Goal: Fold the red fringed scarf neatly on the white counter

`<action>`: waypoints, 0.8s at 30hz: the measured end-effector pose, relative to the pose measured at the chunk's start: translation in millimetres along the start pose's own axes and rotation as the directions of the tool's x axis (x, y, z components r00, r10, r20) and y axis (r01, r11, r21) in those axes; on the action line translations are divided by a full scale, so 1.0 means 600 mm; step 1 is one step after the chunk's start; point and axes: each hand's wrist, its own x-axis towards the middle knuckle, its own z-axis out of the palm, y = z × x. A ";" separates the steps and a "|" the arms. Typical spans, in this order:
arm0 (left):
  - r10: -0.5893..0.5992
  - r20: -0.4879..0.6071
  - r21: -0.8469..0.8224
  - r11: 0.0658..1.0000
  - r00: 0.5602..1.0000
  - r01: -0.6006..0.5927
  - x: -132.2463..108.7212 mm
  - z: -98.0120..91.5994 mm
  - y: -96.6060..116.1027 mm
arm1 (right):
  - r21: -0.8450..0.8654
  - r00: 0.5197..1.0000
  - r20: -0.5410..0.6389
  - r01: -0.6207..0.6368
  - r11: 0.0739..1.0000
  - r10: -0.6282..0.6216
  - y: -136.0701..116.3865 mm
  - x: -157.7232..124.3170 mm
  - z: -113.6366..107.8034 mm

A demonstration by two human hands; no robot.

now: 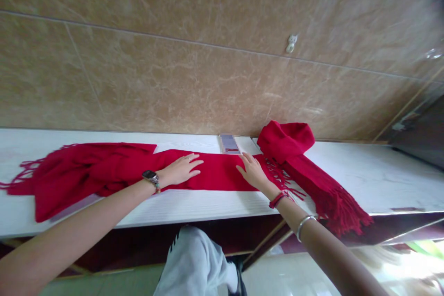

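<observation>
A long red fringed scarf (pixel 215 173) lies stretched along a white table (pixel 364 175). My left hand (pixel 180 169) rests flat on it, fingers spread, with a watch on the wrist. My right hand (pixel 253 172) also lies flat and open on the scarf, a little to the right, with a red band and a silver bangle on that arm. A second red scarf (pixel 298 157) is bunched at the right, its fringed end (pixel 343 215) hanging over the table's front edge.
A small box (pixel 229 143) stands against the tan tiled wall (pixel 208 55) just behind the scarf. The scarf's left end (pixel 69 175) is rumpled, with fringe at the far left. My grey trouser leg (pixel 194 263) shows below the table.
</observation>
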 end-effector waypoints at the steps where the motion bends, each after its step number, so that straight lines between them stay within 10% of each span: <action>1: 0.013 0.069 -0.044 0.999 0.998 -0.010 -0.013 0.008 0.005 | 0.022 0.999 0.044 0.004 1.000 -0.005 0.001 -0.009 0.009; 13: -0.139 0.111 0.082 0.988 0.984 0.130 -0.110 -0.016 -0.117 | 0.028 0.989 0.144 -0.018 0.999 0.014 0.011 -0.024 0.021; 20: -0.089 0.126 0.169 0.983 0.988 0.067 -0.141 -0.034 -0.124 | 0.096 0.993 0.114 -0.022 0.995 0.011 0.019 -0.022 0.028; 24: -0.079 -0.134 0.148 0.984 0.988 0.099 -0.159 -0.043 -0.119 | 0.109 0.996 0.091 -0.007 0.994 -0.003 0.035 -0.016 0.039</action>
